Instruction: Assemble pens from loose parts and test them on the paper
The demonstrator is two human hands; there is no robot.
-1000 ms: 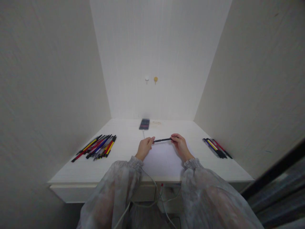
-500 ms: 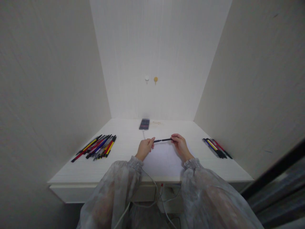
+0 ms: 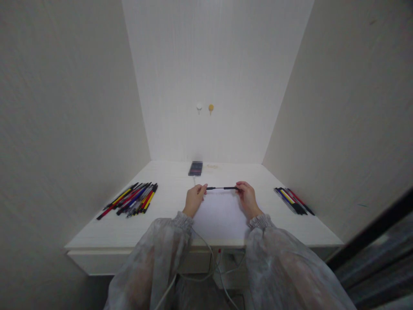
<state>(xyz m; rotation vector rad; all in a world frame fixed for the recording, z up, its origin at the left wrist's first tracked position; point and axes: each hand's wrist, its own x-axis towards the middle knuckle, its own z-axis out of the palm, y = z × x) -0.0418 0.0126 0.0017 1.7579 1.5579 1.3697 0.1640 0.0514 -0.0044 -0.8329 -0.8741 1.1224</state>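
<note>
A black pen is held level in two pieces above a white sheet of paper (image 3: 222, 217). My left hand (image 3: 194, 200) pinches the left pen piece (image 3: 211, 188) between thumb and fingers. In the fingers of my right hand (image 3: 247, 197) is the right pen piece (image 3: 229, 187). A thin rod that looks like a refill (image 3: 220, 188) spans the gap between the pieces. Which piece is the barrel and which is the cap or tip, I cannot tell.
Several mixed-colour pens (image 3: 135, 199) lie piled on the left of the white desk (image 3: 171, 181). A smaller row of pens (image 3: 294, 200) lies at right. A dark pixelated device (image 3: 195, 168) with a cable sits at the back. Cables (image 3: 209, 262) hang at the front edge.
My hands have drawn slightly apart, my right hand to the right and my left a little left. The gap between the pen pieces has widened, and the thin rod now shows.
</note>
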